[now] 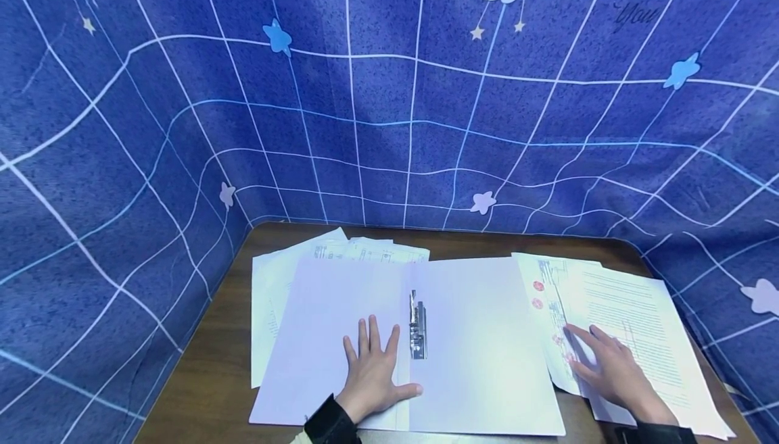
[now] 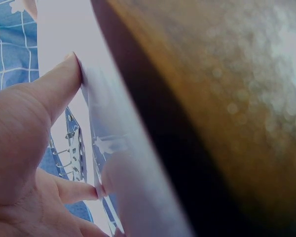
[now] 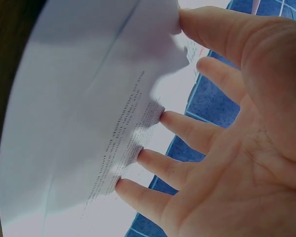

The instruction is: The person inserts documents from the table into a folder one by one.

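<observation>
A white folder (image 1: 481, 376) lies spread flat on the table, with a metal lever clip (image 1: 418, 329) near its spine. My left hand (image 1: 372, 375) rests on the folder's left cover, fingers spread and the thumb reaching across the spine. In the left wrist view, the thumb and fingertips touch the folder's smooth surface. To the right, my right hand (image 1: 615, 371) has its fingertips on printed sheets (image 1: 663, 336). One sheet beneath, with red stamps (image 1: 538, 286), is partly tucked under the folder's right edge. The right wrist view shows spread fingertips (image 3: 126, 185) touching printed paper (image 3: 89, 123).
More loose papers (image 1: 264, 309) stick out from under the folder's left and top edges. The brown wooden table (image 1: 201, 376) is bordered at the back and sides by a blue cloth (image 1: 377, 92) with white lines and stars.
</observation>
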`<act>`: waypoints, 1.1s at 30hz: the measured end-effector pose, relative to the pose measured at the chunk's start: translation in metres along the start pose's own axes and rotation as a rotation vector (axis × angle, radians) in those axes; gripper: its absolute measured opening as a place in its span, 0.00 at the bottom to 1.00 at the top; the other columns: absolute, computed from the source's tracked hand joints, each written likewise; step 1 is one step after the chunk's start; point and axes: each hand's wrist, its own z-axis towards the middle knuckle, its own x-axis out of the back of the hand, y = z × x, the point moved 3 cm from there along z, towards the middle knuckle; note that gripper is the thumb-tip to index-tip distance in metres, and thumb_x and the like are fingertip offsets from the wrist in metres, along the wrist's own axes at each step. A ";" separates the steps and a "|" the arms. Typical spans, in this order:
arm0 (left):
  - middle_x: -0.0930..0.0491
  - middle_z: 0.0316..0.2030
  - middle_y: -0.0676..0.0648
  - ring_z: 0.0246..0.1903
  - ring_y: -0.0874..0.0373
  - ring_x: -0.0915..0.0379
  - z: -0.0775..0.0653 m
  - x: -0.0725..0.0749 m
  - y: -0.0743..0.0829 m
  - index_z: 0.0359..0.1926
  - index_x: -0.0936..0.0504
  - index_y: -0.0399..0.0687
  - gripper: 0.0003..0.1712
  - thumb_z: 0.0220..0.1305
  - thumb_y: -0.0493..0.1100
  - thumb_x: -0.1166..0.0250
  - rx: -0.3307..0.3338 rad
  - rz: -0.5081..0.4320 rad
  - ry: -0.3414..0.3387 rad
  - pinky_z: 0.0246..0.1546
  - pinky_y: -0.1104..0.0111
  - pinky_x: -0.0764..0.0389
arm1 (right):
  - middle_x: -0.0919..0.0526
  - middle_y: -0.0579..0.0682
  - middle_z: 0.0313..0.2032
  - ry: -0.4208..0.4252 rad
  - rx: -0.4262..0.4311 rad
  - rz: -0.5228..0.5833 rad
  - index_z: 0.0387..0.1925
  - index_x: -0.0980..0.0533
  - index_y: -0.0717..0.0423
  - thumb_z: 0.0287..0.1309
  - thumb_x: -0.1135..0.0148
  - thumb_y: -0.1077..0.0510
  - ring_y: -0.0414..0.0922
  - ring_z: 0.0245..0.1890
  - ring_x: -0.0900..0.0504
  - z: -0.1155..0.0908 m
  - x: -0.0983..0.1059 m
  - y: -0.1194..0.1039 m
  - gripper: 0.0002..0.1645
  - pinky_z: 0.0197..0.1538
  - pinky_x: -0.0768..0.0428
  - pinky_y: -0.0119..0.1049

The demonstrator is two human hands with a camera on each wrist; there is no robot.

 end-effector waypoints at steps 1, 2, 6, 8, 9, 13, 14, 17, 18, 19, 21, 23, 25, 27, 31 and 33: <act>0.58 0.76 0.20 0.75 0.21 0.69 0.000 0.000 0.000 0.78 0.38 0.44 0.66 0.47 0.77 0.28 -0.002 -0.001 0.001 0.64 0.22 0.65 | 0.30 0.82 0.60 0.009 0.007 0.006 0.66 0.27 0.62 0.58 0.28 0.56 0.81 0.61 0.33 -0.001 0.000 0.000 0.36 0.57 0.37 0.77; 0.58 0.75 0.19 0.75 0.21 0.68 0.000 0.001 0.000 0.78 0.37 0.43 0.66 0.47 0.77 0.27 -0.005 -0.001 0.006 0.64 0.22 0.65 | 0.29 0.82 0.59 0.019 0.017 0.008 0.66 0.27 0.63 0.56 0.28 0.58 0.80 0.61 0.32 -0.001 0.001 0.000 0.37 0.57 0.36 0.76; 0.58 0.75 0.19 0.75 0.21 0.69 -0.001 0.002 0.001 0.77 0.37 0.43 0.67 0.47 0.77 0.27 -0.009 -0.007 -0.001 0.63 0.21 0.65 | 0.22 0.78 0.51 0.041 0.008 0.033 0.66 0.30 0.70 0.50 0.30 0.65 0.74 0.50 0.22 -0.001 0.003 -0.002 0.40 0.51 0.25 0.66; 0.58 0.75 0.19 0.75 0.21 0.69 -0.001 0.002 0.001 0.77 0.37 0.42 0.66 0.47 0.76 0.27 -0.008 -0.011 -0.004 0.63 0.21 0.65 | 0.18 0.72 0.42 0.035 -0.048 0.042 0.66 0.33 0.74 0.49 0.33 0.66 0.64 0.38 0.19 0.000 0.005 -0.002 0.40 0.41 0.22 0.55; 0.59 0.75 0.19 0.75 0.21 0.69 -0.001 0.002 0.001 0.77 0.37 0.42 0.66 0.47 0.76 0.27 -0.009 -0.012 -0.004 0.63 0.21 0.66 | 0.17 0.69 0.38 0.030 -0.078 0.047 0.66 0.33 0.75 0.50 0.35 0.66 0.60 0.33 0.20 0.000 0.006 -0.003 0.40 0.36 0.23 0.51; 0.59 0.75 0.19 0.75 0.22 0.69 -0.002 0.003 0.001 0.78 0.38 0.43 0.66 0.47 0.76 0.27 -0.006 -0.011 -0.007 0.63 0.22 0.66 | 0.18 0.70 0.32 0.023 -0.178 0.040 0.60 0.31 0.79 0.54 0.38 0.67 0.53 0.25 0.23 -0.001 0.013 -0.004 0.33 0.28 0.26 0.46; 0.59 0.75 0.19 0.75 0.22 0.69 -0.002 0.003 0.001 0.78 0.38 0.43 0.66 0.47 0.76 0.27 -0.006 -0.010 -0.006 0.63 0.21 0.65 | 0.18 0.73 0.35 0.027 -0.187 0.038 0.58 0.30 0.80 0.54 0.38 0.67 0.54 0.25 0.22 -0.002 0.015 -0.004 0.30 0.28 0.25 0.48; 0.58 0.75 0.19 0.75 0.21 0.69 -0.002 0.003 0.001 0.77 0.37 0.43 0.66 0.47 0.76 0.27 -0.009 -0.003 -0.005 0.63 0.21 0.65 | 0.18 0.77 0.39 0.055 -0.193 0.035 0.52 0.25 0.80 0.53 0.37 0.69 0.62 0.28 0.17 -0.005 0.019 -0.004 0.24 0.29 0.23 0.53; 0.58 0.75 0.19 0.75 0.21 0.69 -0.002 0.003 0.002 0.77 0.37 0.43 0.66 0.47 0.77 0.28 -0.010 -0.001 -0.005 0.63 0.21 0.65 | 0.18 0.77 0.40 0.060 -0.197 0.031 0.50 0.23 0.79 0.53 0.37 0.69 0.64 0.29 0.17 -0.006 0.021 -0.004 0.22 0.30 0.22 0.55; 0.58 0.75 0.19 0.75 0.21 0.69 -0.002 0.003 0.002 0.77 0.37 0.42 0.66 0.47 0.77 0.28 -0.011 0.001 -0.004 0.63 0.21 0.64 | 0.18 0.77 0.40 0.058 -0.210 0.028 0.49 0.22 0.78 0.54 0.37 0.69 0.65 0.29 0.17 -0.007 0.022 -0.004 0.20 0.29 0.23 0.56; 0.58 0.75 0.19 0.75 0.21 0.69 -0.001 0.003 0.002 0.77 0.37 0.43 0.66 0.47 0.77 0.28 -0.013 0.004 -0.002 0.63 0.21 0.64 | 0.17 0.75 0.38 0.053 -0.239 0.026 0.49 0.21 0.75 0.55 0.37 0.69 0.63 0.27 0.17 -0.009 0.027 -0.004 0.18 0.26 0.24 0.54; 0.58 0.75 0.19 0.75 0.21 0.69 -0.001 0.003 0.002 0.77 0.37 0.43 0.66 0.47 0.77 0.28 -0.015 0.004 -0.001 0.63 0.21 0.64 | 0.17 0.74 0.36 0.039 -0.277 0.022 0.50 0.20 0.72 0.58 0.39 0.68 0.59 0.24 0.19 -0.011 0.033 -0.004 0.18 0.22 0.27 0.52; 0.58 0.75 0.19 0.75 0.21 0.69 -0.001 0.003 0.002 0.77 0.37 0.43 0.66 0.47 0.77 0.28 -0.016 0.003 0.001 0.63 0.21 0.64 | 0.17 0.73 0.35 0.040 -0.311 0.019 0.52 0.20 0.69 0.60 0.40 0.67 0.56 0.22 0.21 -0.013 0.040 -0.006 0.18 0.20 0.29 0.50; 0.58 0.75 0.19 0.75 0.21 0.69 -0.002 0.004 0.002 0.78 0.38 0.43 0.66 0.47 0.77 0.28 -0.015 0.003 0.001 0.63 0.21 0.64 | 0.17 0.73 0.35 0.041 -0.332 0.014 0.53 0.20 0.68 0.62 0.42 0.66 0.56 0.22 0.21 -0.014 0.045 -0.008 0.18 0.19 0.30 0.50; 0.58 0.75 0.19 0.75 0.22 0.69 -0.002 0.004 0.001 0.78 0.38 0.43 0.66 0.48 0.76 0.28 -0.012 0.006 -0.006 0.63 0.22 0.64 | 0.18 0.75 0.38 0.039 -0.356 0.006 0.54 0.21 0.67 0.64 0.41 0.64 0.62 0.23 0.19 -0.015 0.050 -0.011 0.19 0.19 0.29 0.51; 0.58 0.75 0.19 0.75 0.22 0.69 -0.003 0.004 0.001 0.78 0.38 0.43 0.66 0.48 0.76 0.28 -0.011 0.007 -0.009 0.64 0.22 0.64 | 0.17 0.75 0.40 0.038 -0.348 0.009 0.53 0.20 0.67 0.64 0.40 0.63 0.66 0.26 0.18 -0.015 0.049 -0.011 0.18 0.19 0.28 0.53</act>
